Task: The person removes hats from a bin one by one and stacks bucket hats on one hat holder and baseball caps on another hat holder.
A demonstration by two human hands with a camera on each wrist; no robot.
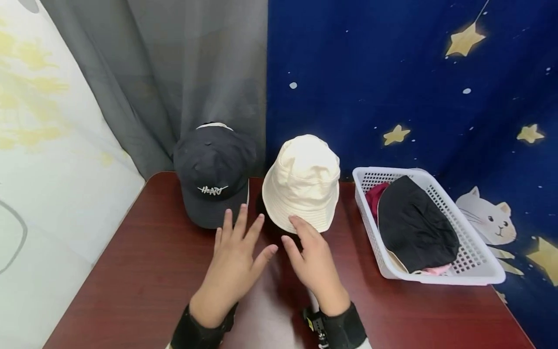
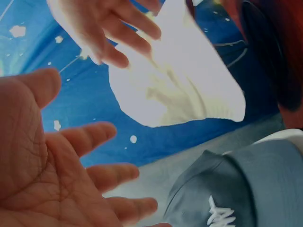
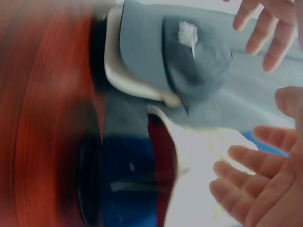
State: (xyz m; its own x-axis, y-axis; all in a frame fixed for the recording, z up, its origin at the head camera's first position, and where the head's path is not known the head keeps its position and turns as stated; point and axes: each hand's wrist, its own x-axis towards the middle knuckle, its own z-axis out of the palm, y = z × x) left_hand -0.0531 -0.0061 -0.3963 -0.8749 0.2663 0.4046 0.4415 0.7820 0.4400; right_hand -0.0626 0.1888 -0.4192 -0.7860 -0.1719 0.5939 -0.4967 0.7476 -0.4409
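Backing the scene: a grey curtain (image 1: 174, 72) hanging at left, a dark blue cloth (image 1: 392, 72) printed with yellow stars and a cartoon cat hanging at right. Spreading below: a dark red wood-grain counter (image 1: 139, 271).

Sitting on the counter at the back, against the grey curtain: a black cap (image 1: 213, 174) (image 2: 246, 189) (image 3: 189, 61) bearing white lettering on the front, brim facing the camera. Standing just beside it, to its right: a cream bucket hat (image 1: 302, 182) (image 2: 184, 90), crown up, brim touching the counter. Resting at the far right of the counter: a white plastic basket (image 1: 479, 271), holding a black hat (image 1: 414, 228) on top, with dark red fabric (image 1: 375, 194) showing behind it and a bit of pink fabric (image 1: 436, 270) showing under its front edge.

Hovering in front of both hats, near the middle of the counter: the left hand (image 1: 237, 259) (image 2: 38, 170), fingers spread wide and straight, gripping nothing, fingertips reaching close to the brim of the black cap. Sitting next to it: the right hand (image 1: 311, 259) (image 3: 265, 189), fingers relaxed and loosely extended, holding nothing, fingertips lying at the front brim of the cream bucket hat; impossible telling whether actually touching. Showing in the wrist views: both palms open, facing each other. Wrapping each wrist: a black band (image 1: 344, 327).
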